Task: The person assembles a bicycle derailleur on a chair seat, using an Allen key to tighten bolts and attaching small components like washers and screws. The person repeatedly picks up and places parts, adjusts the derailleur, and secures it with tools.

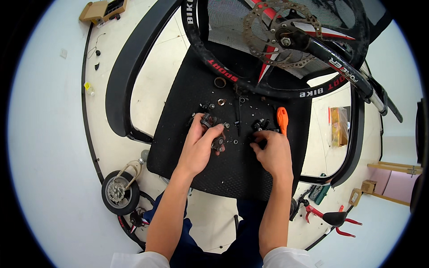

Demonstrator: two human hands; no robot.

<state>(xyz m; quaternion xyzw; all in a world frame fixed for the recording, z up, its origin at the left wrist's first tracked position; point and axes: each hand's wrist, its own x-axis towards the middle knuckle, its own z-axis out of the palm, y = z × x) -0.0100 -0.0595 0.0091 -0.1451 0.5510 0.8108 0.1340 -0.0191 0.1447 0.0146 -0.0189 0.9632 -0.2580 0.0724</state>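
Note:
My left hand (pixel 199 145) is closed around a dark metal bicycle part (pixel 217 142), which looks like a disc brake caliper. It is just above the black mesh chair seat (pixel 214 174). My right hand (pixel 273 152) is at the seat's right side, its fingers bent in a pinch; whatever lies between them is hidden. Right beyond its fingertips sits a cluster of small dark metal parts (pixel 260 124). An orange-handled tool (pixel 282 119) lies beside them. Between my hands are a small nut (pixel 235 142) and a thin dark rod (pixel 237 117).
A bicycle wheel (pixel 210 62) with a brake disc (pixel 254 42) and fork (pixel 335 58) rests across the chair's back. Curved armrests (pixel 119 89) flank the seat. A small wheel (pixel 119 193), an open cardboard box (pixel 99 10) and a red frame piece (pixel 319 211) lie on the floor.

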